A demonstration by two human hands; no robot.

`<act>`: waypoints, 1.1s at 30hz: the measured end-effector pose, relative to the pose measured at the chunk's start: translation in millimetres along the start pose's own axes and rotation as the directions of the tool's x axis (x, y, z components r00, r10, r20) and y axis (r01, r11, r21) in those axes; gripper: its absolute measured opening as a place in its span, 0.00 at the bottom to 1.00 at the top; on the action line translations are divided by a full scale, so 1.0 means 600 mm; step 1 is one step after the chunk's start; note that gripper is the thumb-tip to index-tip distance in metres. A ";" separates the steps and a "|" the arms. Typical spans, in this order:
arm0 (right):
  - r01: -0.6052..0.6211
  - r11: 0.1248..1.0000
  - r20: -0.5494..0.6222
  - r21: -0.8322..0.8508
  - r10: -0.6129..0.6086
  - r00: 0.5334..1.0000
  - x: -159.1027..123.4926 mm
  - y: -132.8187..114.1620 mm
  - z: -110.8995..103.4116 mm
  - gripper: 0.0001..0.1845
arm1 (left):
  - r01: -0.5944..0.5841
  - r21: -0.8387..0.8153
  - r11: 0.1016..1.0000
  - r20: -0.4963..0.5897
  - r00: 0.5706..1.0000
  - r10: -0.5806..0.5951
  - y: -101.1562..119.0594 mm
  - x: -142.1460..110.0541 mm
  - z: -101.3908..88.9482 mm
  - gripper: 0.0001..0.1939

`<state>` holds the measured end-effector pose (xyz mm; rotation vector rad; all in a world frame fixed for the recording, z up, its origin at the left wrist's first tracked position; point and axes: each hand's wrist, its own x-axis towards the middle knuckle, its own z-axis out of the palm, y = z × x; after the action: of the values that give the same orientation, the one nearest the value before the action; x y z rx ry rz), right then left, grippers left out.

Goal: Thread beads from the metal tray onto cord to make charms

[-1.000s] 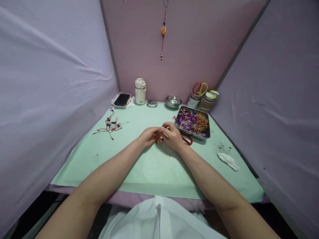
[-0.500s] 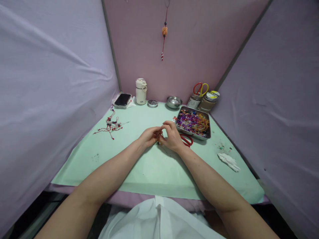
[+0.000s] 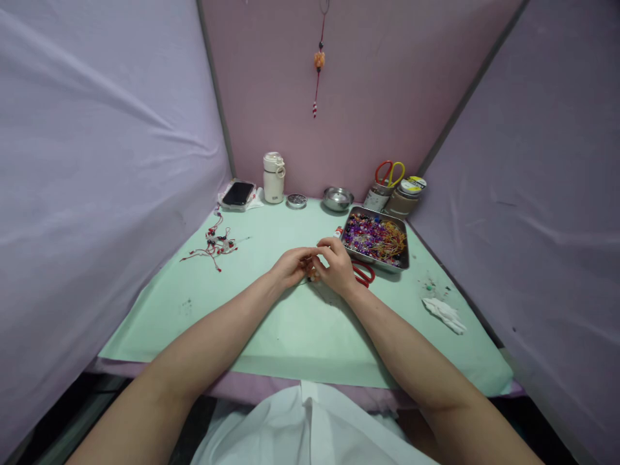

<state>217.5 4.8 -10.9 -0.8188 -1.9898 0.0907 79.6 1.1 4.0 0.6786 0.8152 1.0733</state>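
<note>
Fingertips of a person's left hand (image 3: 290, 266) and right hand (image 3: 336, 265) meet over a pale green work surface (image 3: 300, 336), just beside a small piece of orange beadwork (image 3: 313, 276) at the middle of the scene. Both hands are curled, the right with a narrow gap between thumb and forefinger; whether either one grips the beadwork cannot be told, as the fingers partly hide it.

Red scissor handles (image 3: 364, 273) show just right of the right hand, near the close side of a metal tray (image 3: 382, 264) filled with purple and dark beads (image 3: 361, 236) and, at its right, yellow-orange cords (image 3: 392, 237). A crumpled white cloth (image 3: 444, 314) lies at the right, near small dark and green specks.

On the left, beaded pieces with red cords (image 3: 217, 244) lie spread out. Along the far edge, from left to right, stand a dark phone (image 3: 238, 193) on a clear case, a cream bottle (image 3: 274, 181), a low round tin (image 3: 296, 201), a metal bowl (image 3: 338, 199), a jar (image 3: 376, 197) with red and yellow loop handles rising from it, and a brown jar (image 3: 402, 203) topped by a yellow-and-white spool. Before the pink wall hangs an orange ornament (image 3: 319, 61) on a red cord.
</note>
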 end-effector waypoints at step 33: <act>-0.592 0.723 0.134 0.356 0.587 0.798 0.020 -0.006 -0.012 0.08 | -0.476 0.502 0.722 0.060 0.852 0.520 -0.012 0.005 -0.011 0.05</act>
<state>217.5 7.3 3.6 -1.1592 -1.5662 0.8382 78.5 2.3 -6.0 1.3667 1.0316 1.3967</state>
